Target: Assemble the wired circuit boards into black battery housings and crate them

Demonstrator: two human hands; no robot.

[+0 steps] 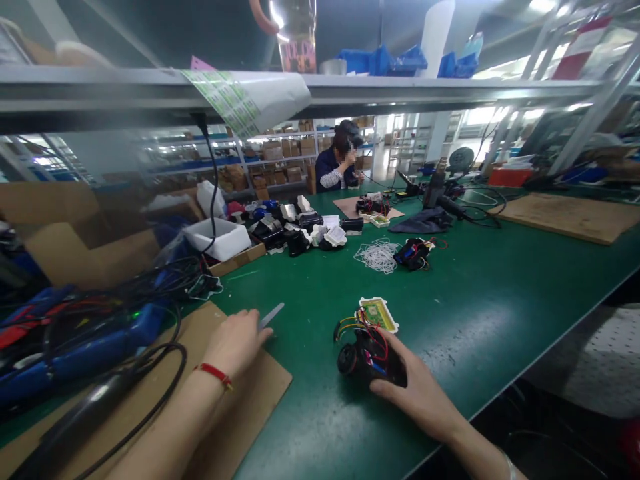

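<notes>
My left hand (235,347), a red band at its wrist, is at the edge of a brown board on the left. Its fingers are curled around a flat, pale grey strip-like tool (273,315), whose far end points up and right; I cannot make out its exact kind. My right hand (417,383) is closed around the right side of a black plastic housing (363,360) with a round knob-like part. Red, yellow and black wires (357,321) run from that housing to a green circuit board in a white frame (377,313), lying just behind it.
Brown board (265,393) and blue case with black cables (90,360) lie left. Farther back are a white foam box (217,239), several black and white housings (300,230), white cords (379,256) and another wired housing (415,254). A co-worker (340,160) sits across, under an overhead shelf (400,87).
</notes>
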